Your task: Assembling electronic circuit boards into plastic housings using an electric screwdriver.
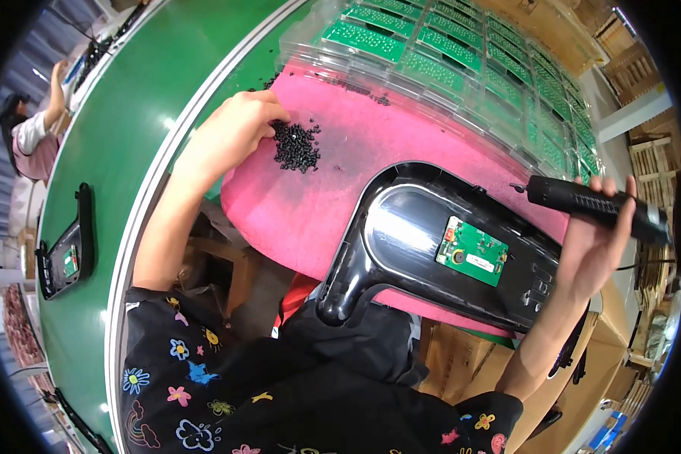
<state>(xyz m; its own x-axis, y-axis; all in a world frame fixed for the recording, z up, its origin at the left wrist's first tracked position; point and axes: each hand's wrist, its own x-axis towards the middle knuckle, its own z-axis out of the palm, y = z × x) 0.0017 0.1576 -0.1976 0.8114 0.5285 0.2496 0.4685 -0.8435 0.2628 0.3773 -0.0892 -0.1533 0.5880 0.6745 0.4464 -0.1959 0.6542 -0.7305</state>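
Observation:
My left hand [238, 125] reaches to the edge of a pile of small black screws [296, 145] on the pink mat [280, 219]. Its fingertips are drawn together against the pile, and whatever they pinch is too small to make out. In my right hand [594, 242] is a black electric screwdriver [583, 203], held level with its tip pointing left over the mat. Between my hands lies a glossy black plastic housing [401, 250], curved at its left end. A green circuit board [473, 252] with a white label rests inside it.
Clear plastic trays [431, 60] full of green circuit boards stand along the mat's far side. On the left runs a green conveyor belt [151, 98] carrying another black housing [72, 246]. A co-worker [34, 140] sits beyond it. Cardboard boxes [461, 363] stand below, at right.

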